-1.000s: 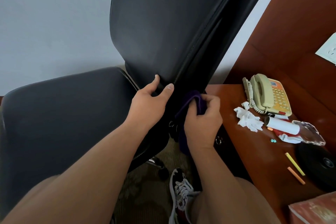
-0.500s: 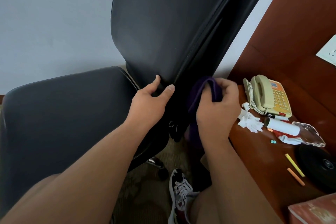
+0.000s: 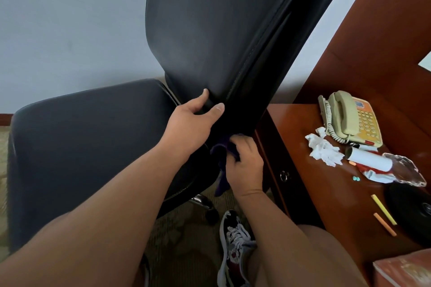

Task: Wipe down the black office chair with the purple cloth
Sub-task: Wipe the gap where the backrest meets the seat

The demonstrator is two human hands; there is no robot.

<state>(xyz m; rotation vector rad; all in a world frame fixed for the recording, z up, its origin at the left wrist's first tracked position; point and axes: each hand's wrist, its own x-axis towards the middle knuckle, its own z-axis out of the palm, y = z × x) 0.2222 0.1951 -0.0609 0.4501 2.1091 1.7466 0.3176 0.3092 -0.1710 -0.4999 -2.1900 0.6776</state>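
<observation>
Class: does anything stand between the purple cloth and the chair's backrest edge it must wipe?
Nothing visible. The right hand holds the purple cloth at the backrest base; the left hand grips the edge just above it.

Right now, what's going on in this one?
A person is wiping down a black office chair. The left hand grips the lower edge of the backrest. The right hand holds a bunched purple cloth low behind the backrest, beside the wooden desk, with part of the cloth hanging below the hand. A beige telephone and crumpled tissue lie on the desk, away from both hands.
</observation>
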